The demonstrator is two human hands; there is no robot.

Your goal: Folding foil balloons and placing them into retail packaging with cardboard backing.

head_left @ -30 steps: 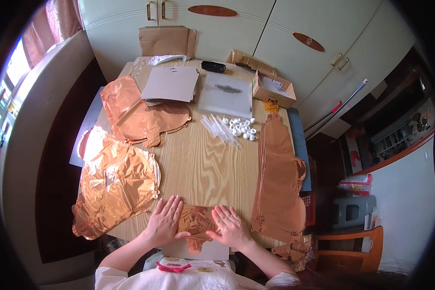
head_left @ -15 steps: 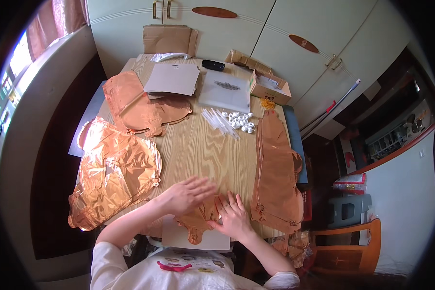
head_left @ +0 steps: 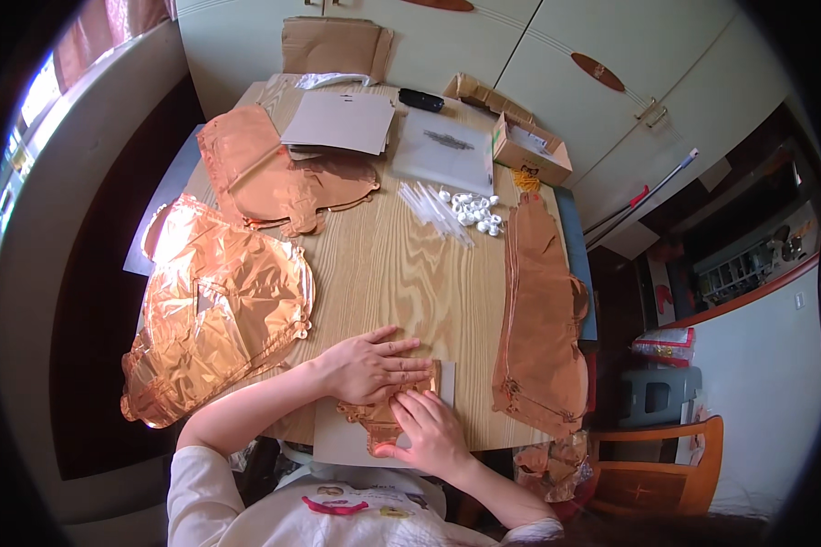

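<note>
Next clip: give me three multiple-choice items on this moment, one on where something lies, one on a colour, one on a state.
1. Where does the small open cardboard box stand?
A. at the table's far right corner
B. on the floor
C. on the chair

2. What colour are the foil balloons on the table?
A. silver
B. copper-rose
C. blue

3. What are the two hands doing?
A. both lifted in the air
B. one holds the box
C. both pressed flat on a small foil piece at the near edge

Answers: 1 A, the box sits by the far right corner beside the clear sleeve; 2 B, every foil sheet shines copper-rose; 3 C, the left hand and right hand lie on the foil piece over a grey card.
</note>
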